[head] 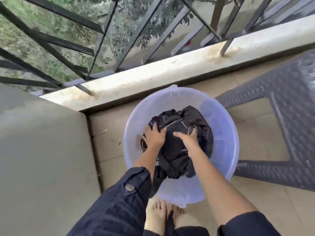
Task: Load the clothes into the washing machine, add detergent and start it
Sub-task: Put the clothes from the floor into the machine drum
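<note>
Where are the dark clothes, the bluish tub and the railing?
dark clothes (180,132): head view, top middle of the bundle.
bluish tub (226,126): head view, bare right inner wall.
railing (76,46): head view, a black bar, upper left.

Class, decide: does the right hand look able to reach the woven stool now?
Probably yes: the stool stands beside the basin with nothing between, though the right hand now grips the clothes.
</note>
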A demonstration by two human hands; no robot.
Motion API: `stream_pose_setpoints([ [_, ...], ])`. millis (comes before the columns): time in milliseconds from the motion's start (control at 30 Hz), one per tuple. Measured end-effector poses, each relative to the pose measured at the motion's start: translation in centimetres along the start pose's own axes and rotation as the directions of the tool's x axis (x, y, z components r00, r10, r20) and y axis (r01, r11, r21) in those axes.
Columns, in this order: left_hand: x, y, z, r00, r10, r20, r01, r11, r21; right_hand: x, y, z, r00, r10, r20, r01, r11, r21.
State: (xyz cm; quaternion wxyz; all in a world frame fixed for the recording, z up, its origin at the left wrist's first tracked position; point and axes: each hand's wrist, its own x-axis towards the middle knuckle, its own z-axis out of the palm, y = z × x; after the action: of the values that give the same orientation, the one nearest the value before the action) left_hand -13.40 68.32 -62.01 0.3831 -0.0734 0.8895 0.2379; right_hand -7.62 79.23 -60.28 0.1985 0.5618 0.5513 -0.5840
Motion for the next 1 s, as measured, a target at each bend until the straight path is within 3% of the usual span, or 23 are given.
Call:
stream_pose_setpoints([
  [133,0.4,-1.2,2.0,0.999,-0.010,0.032,0.007,0.994,0.107,1.4,0.9,1.6,0.986,-0.027,-0.167,-0.020,0.961,-0.276],
  [200,-0.1,-1.2,2.3,1.000,0.012,0.019,-0.014,0.996,0.092,1.2,0.7,1.9,0.981,-0.028,-0.193,-0.033,0.952,-0.305],
  [333,-2.5,-1.6,1.1,0.997,0.075,-0.015,-0.077,0.972,-0.224,-1.5,0.5,1.7,0.977,-0.037,-0.209,0.004,0.988,-0.156],
  [467,-7.6,-0.6,-1.3,1.000,0.005,-0.012,-0.010,0.831,-0.557,-6.4,0.0,0.3,0.961,-0.054,-0.271,0.055,0.998,-0.004],
  [567,-11.7,1.9,-3.9,0.997,-0.071,0.037,0.077,0.714,-0.696,-10.6,-1.4,-1.0,0.953,-0.109,-0.282,0.127,0.991,0.045],
  [700,-16.9,5.5,-8.5,0.992,-0.121,0.027,0.096,0.608,-0.788,-16.6,-4.8,-2.7,0.958,-0.163,-0.234,0.184,0.980,0.070],
  [900,-22.0,7.9,-13.3,0.989,-0.111,0.096,0.143,0.569,-0.810,-26.3,-10.0,-5.2,0.992,-0.104,-0.076,0.120,0.958,0.260],
  [1000,-27.2,11.5,-18.1,0.997,-0.072,0.039,0.074,0.576,-0.814,-29.3,-11.5,-6.6,0.991,-0.136,-0.008,0.131,0.936,0.326],
])
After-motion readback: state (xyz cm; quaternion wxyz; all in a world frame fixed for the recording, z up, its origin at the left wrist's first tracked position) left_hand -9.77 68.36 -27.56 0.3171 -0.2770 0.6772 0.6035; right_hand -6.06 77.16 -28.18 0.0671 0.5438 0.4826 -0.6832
